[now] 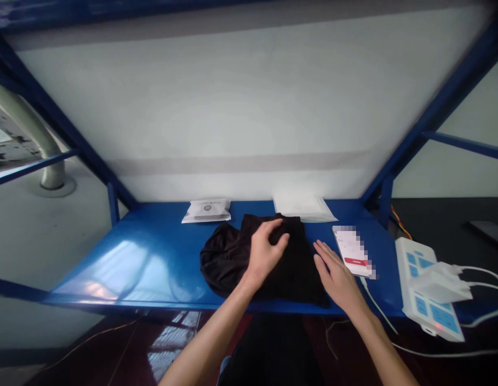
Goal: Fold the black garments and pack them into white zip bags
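Black cloth (292, 273), lower middle of the frame
The person's left hand (268, 247) arches over it, thumb and fingers parted; the right hand (337, 277) is flat, spread beside the phone (349, 246).

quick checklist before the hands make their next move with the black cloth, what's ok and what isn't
1. Soft black cloth lying smooth: not ok, its left part is bunched.
2. Left hand over the cloth, fingers spread from thumb: ok.
3. Left hand pressing on the cloth: cannot tell.
4. Right hand clear of the flat rectangular phone with a lit screen: cannot tell, they are very close in this view.
5. Flat white plastic packet with dark print apart from the cloth: ok.
6. White power strip with blue sockets away from the cloth: ok, far right.
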Tool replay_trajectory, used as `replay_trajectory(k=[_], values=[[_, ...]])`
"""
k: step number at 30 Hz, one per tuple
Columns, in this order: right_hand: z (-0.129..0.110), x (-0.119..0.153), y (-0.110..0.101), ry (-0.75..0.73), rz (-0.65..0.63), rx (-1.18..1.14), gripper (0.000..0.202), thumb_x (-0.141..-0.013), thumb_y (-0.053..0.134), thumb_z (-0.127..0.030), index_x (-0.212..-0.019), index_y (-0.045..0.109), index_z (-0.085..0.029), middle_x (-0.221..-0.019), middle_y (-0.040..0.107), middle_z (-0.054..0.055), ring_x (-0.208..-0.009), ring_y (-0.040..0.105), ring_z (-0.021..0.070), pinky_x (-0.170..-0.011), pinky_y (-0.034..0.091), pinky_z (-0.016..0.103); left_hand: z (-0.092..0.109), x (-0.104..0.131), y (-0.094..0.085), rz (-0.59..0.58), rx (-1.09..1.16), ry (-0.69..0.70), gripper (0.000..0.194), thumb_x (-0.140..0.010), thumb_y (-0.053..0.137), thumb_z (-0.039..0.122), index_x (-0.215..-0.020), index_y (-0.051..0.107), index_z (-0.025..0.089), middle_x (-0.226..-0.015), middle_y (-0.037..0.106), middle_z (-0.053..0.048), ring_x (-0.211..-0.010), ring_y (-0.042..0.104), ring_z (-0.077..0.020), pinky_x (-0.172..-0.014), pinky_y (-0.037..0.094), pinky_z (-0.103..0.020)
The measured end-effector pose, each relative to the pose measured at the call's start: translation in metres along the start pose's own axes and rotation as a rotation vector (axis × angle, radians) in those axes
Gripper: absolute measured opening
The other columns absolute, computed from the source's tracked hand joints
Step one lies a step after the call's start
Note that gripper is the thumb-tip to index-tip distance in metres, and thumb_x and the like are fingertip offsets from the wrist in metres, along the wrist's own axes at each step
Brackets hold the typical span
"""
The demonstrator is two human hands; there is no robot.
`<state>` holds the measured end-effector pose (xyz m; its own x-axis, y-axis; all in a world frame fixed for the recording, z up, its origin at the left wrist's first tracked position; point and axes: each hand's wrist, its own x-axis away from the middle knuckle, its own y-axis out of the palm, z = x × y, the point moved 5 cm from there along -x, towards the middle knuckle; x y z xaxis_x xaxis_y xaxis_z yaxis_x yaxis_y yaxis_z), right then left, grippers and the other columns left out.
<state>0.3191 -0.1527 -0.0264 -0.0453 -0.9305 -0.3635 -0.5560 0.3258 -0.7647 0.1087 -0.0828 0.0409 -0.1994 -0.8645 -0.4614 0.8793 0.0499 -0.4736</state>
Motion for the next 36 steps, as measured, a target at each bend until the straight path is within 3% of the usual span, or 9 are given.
replay_trajectory(k=[3, 5, 11, 15, 19, 25, 29, 33, 36], values=[[0.008, 0.012, -0.001, -0.017, 0.023, 0.100, 0.054, -0.104, 0.034, -0.045, -0.147, 0.052, -0.017, -0.151, 0.052, 0.012, -0.144, 0.043, 0.0305, -0.119, 0.039, 0.056, 0.014, 0.016, 0.038, -0.270, -0.224, 0.165, 0.050, -0.099, 0.054, 0.043, -0.143, 0.055, 0.020, -0.148, 0.056, -0.010, -0.143, 0.045, -0.0296, -0.120, 0.035, -0.050], [0.013, 0.019, 0.004, -0.033, 0.009, 0.159, 0.054, -0.104, 0.034, -0.044, -0.146, 0.053, -0.015, -0.150, 0.053, 0.014, -0.145, 0.043, 0.0314, -0.118, 0.038, 0.057, 0.012, 0.029, 0.054, -0.377, -0.377, 0.216, 0.058, -0.100, 0.048, 0.050, -0.148, 0.049, 0.017, -0.156, 0.047, -0.011, -0.149, 0.035, -0.0325, -0.124, 0.026, -0.055], [0.024, 0.031, 0.017, -0.012, -0.033, 0.192, 0.056, -0.104, 0.032, -0.044, -0.145, 0.054, -0.013, -0.151, 0.052, 0.014, -0.146, 0.041, 0.0317, -0.118, 0.039, 0.056, -0.001, 0.042, 0.064, -0.417, -0.479, 0.229, 0.063, -0.103, 0.038, 0.054, -0.155, 0.040, 0.017, -0.162, 0.036, -0.010, -0.152, 0.028, -0.0305, -0.125, 0.022, -0.052], [0.019, 0.024, 0.010, 0.006, -0.010, 0.147, 0.054, -0.104, 0.034, -0.045, -0.144, 0.055, -0.015, -0.149, 0.054, 0.015, -0.143, 0.045, 0.0324, -0.116, 0.041, 0.057, 0.002, 0.037, 0.055, -0.505, -0.375, 0.212, 0.071, -0.101, 0.041, 0.059, -0.157, 0.035, 0.017, -0.163, 0.032, -0.011, -0.154, 0.024, -0.0303, -0.125, 0.022, -0.053], [-0.013, 0.002, -0.003, -0.056, 0.036, 0.018, 0.053, -0.104, 0.039, -0.045, -0.149, 0.050, -0.020, -0.153, 0.051, 0.011, -0.145, 0.042, 0.0294, -0.118, 0.041, 0.052, 0.002, 0.023, 0.026, -0.562, -0.254, 0.210, 0.066, -0.103, 0.039, 0.058, -0.158, 0.035, 0.022, -0.164, 0.031, -0.010, -0.154, 0.024, -0.0259, -0.125, 0.025, -0.049], [-0.057, -0.031, 0.021, -0.253, -0.113, 0.028, 0.052, -0.104, 0.040, -0.044, -0.153, 0.044, -0.028, -0.160, 0.041, 0.006, -0.151, 0.031, 0.0291, -0.121, 0.032, 0.056, -0.046, 0.005, -0.019, -0.441, -0.524, 0.054, 0.051, -0.104, 0.042, 0.040, -0.150, 0.048, 0.019, -0.161, 0.037, -0.012, -0.152, 0.027, -0.0323, -0.123, 0.022, -0.057], [-0.054, -0.035, 0.042, -0.266, -0.193, 0.071, 0.049, -0.104, 0.039, -0.044, -0.149, 0.050, -0.027, -0.158, 0.043, 0.005, -0.151, 0.031, 0.0296, -0.119, 0.034, 0.057, -0.075, 0.013, -0.027, -0.426, -0.637, 0.023, 0.052, -0.102, 0.047, 0.043, -0.148, 0.051, 0.018, -0.159, 0.040, -0.014, -0.151, 0.029, -0.0355, -0.121, 0.027, -0.058], [-0.049, -0.032, 0.046, -0.252, -0.202, 0.090, 0.049, -0.105, 0.038, -0.043, -0.149, 0.051, -0.025, -0.158, 0.043, 0.005, -0.151, 0.031, 0.0290, -0.119, 0.035, 0.056, -0.077, 0.016, -0.027, -0.396, -0.623, 0.037, 0.051, -0.102, 0.047, 0.045, -0.146, 0.053, 0.019, -0.156, 0.045, -0.014, -0.150, 0.033, -0.0352, -0.120, 0.028, -0.058], [-0.050, -0.031, 0.046, -0.253, -0.190, 0.088, 0.049, -0.105, 0.038, -0.042, -0.149, 0.051, -0.026, -0.158, 0.044, 0.005, -0.151, 0.032, 0.0291, -0.119, 0.036, 0.056, -0.073, 0.001, -0.027, -0.325, -0.574, 0.041, 0.046, -0.102, 0.047, 0.045, -0.137, 0.062, 0.019, -0.147, 0.057, -0.014, -0.143, 0.044, -0.0337, -0.118, 0.033, -0.056]])
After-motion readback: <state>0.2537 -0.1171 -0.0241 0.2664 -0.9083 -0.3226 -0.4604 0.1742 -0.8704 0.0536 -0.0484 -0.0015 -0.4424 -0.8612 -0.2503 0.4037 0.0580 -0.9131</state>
